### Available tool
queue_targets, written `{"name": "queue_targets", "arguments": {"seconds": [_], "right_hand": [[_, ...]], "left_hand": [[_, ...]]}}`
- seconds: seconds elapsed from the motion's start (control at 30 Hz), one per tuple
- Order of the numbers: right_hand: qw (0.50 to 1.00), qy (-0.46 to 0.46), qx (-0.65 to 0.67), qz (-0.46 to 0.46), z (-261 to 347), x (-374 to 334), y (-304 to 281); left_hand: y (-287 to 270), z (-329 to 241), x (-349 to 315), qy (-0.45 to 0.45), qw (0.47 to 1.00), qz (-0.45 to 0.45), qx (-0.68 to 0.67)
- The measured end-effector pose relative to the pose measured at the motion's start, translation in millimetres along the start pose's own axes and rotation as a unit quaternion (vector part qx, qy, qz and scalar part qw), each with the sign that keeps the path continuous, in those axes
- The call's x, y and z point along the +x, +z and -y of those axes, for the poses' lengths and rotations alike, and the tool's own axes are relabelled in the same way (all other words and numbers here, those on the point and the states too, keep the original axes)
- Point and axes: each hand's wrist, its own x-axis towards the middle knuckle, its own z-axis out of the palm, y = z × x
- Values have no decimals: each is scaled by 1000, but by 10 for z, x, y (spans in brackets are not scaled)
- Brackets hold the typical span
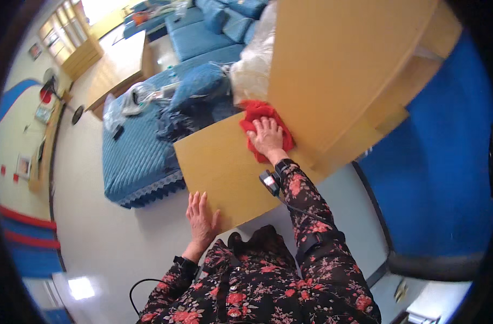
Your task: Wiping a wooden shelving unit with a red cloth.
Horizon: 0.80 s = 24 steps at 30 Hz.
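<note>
My right hand [267, 137] bears down on a bunched red cloth [287, 139], its fingers bent over the cloth. The cloth lies at the far right corner of a flat light-wood top [219, 167], close against a tall wooden panel [343, 59]. At the near left edge of that top rests my left hand [201, 218], fingers stretched out and nothing in them. A small dark device [269, 182] with a cable is strapped at my right wrist.
Beyond the wooden top stands a blue quilted seat [141, 162] strewn with clothes and a cushion [200, 85]. Farther off are a blue sofa [200, 40] and a low wooden table [117, 65]. A blue wall panel [435, 162] rises on the right.
</note>
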Motion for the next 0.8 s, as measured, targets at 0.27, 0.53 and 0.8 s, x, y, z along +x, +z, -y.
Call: {"name": "queue_targets", "arguments": {"seconds": [0.27, 0.53, 0.8], "right_hand": [[950, -261, 153, 78, 947, -407, 31], [982, -155, 46, 95, 8, -1503, -535], [999, 27, 23, 25, -57, 136, 196]], "left_hand": [[289, -32, -401, -140, 984, -82, -78], [281, 28, -367, -156, 962, -109, -198], [365, 94, -393, -137, 979, -84, -126]]}}
